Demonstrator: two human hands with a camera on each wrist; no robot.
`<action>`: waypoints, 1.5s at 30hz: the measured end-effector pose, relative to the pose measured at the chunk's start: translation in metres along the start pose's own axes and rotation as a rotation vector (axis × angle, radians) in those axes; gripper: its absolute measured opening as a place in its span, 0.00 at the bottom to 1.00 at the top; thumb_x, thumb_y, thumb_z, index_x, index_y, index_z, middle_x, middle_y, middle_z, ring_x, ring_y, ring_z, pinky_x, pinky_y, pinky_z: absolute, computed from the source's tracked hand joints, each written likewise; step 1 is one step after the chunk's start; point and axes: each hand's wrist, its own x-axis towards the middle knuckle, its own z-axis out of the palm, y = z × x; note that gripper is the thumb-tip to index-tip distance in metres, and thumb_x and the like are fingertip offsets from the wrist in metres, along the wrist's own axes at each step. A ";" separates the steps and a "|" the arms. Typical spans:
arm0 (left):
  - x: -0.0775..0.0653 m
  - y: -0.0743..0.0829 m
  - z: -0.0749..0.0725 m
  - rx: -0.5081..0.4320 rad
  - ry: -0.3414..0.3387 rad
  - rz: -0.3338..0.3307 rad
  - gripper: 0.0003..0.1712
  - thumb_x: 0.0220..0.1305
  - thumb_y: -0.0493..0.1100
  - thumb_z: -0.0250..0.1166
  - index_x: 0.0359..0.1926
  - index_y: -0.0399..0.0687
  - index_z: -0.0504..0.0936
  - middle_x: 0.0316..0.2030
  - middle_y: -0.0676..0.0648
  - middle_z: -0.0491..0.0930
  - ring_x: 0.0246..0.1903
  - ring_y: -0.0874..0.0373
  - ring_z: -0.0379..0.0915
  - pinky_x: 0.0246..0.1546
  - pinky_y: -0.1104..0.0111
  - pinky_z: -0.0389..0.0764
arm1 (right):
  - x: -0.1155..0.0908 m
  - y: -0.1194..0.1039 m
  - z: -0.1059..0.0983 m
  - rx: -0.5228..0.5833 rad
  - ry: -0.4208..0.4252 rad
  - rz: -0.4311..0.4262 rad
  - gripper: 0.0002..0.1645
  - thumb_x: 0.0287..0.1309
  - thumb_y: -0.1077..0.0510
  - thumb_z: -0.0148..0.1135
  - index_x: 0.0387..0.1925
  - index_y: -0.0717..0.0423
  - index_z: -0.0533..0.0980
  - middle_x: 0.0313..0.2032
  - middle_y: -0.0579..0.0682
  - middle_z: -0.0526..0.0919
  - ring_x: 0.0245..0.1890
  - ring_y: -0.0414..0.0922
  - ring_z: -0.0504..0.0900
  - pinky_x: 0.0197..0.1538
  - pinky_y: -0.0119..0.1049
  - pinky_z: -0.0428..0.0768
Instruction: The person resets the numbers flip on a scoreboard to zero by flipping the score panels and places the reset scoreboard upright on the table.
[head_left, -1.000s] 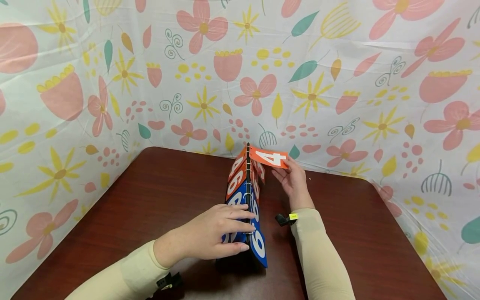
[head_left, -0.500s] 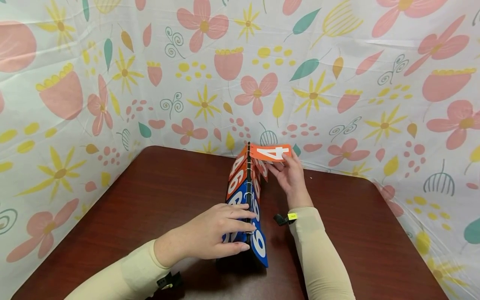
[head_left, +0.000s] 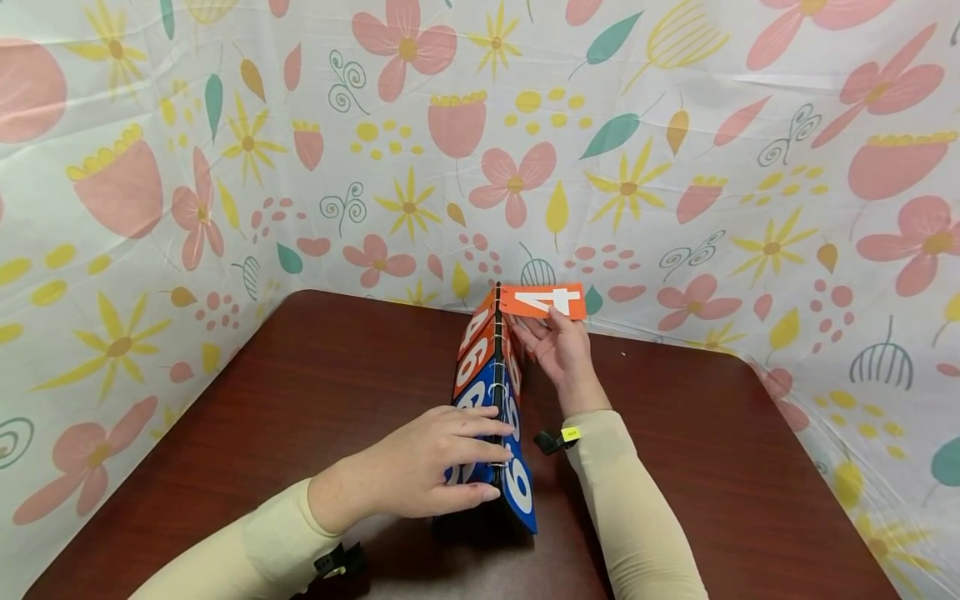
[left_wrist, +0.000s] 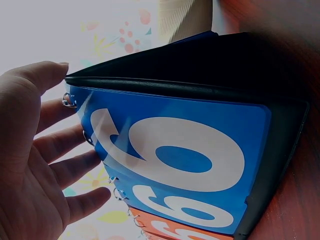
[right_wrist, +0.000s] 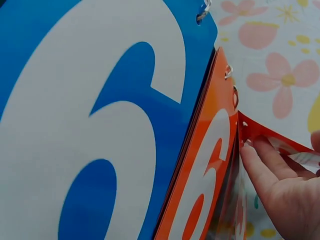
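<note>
A black tabletop flip scoreboard (head_left: 472, 367) with blue and orange number cards on metal rings stands like a tent. My left hand (head_left: 427, 462) lies over its ridge at the near end. In the left wrist view the fingers (left_wrist: 65, 142) reach along the rings and the thumb tip touches the ridge corner. At the far end my right hand (head_left: 564, 350) pinches a raised orange card (head_left: 517, 292) bearing a white 4, thumb on top and fingers beneath. A large blue 6 card (right_wrist: 135, 95) and an orange 6 card (right_wrist: 200, 170) hang nearby in the right wrist view.
The scoreboard stands on a dark red-brown wooden table (head_left: 330, 383). A white curtain (head_left: 645, 250) with flower and leaf prints runs behind and along both sides. A black strap device (head_left: 558, 439) is at the right cuff, and another (head_left: 341, 560) at the left cuff.
My right hand has moved left toward the ridge, its fingers further under the orange 4 card. That card has risen to lie more level. The left hand has stayed in place.
</note>
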 end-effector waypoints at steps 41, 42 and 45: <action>0.002 -0.001 -0.001 -0.020 -0.001 0.013 0.22 0.73 0.58 0.62 0.60 0.56 0.85 0.68 0.53 0.77 0.74 0.51 0.68 0.72 0.51 0.72 | 0.030 -0.013 0.066 -1.275 -0.249 -0.148 0.37 0.75 0.53 0.54 0.81 0.41 0.57 0.75 0.56 0.69 0.73 0.57 0.70 0.68 0.54 0.75; 0.002 -0.001 0.000 -0.020 0.000 0.017 0.22 0.73 0.58 0.62 0.60 0.56 0.85 0.68 0.52 0.77 0.74 0.51 0.68 0.71 0.51 0.72 | 0.030 -0.014 0.067 -1.335 -0.270 -0.151 0.37 0.74 0.52 0.54 0.80 0.40 0.58 0.75 0.56 0.69 0.66 0.59 0.76 0.61 0.53 0.80; 0.001 -0.001 0.000 -0.016 0.004 0.025 0.22 0.73 0.58 0.61 0.60 0.55 0.85 0.68 0.52 0.78 0.73 0.50 0.68 0.71 0.51 0.72 | 0.028 -0.015 0.073 -1.516 -0.327 -0.168 0.34 0.74 0.49 0.55 0.78 0.37 0.62 0.60 0.63 0.81 0.38 0.59 0.84 0.36 0.47 0.83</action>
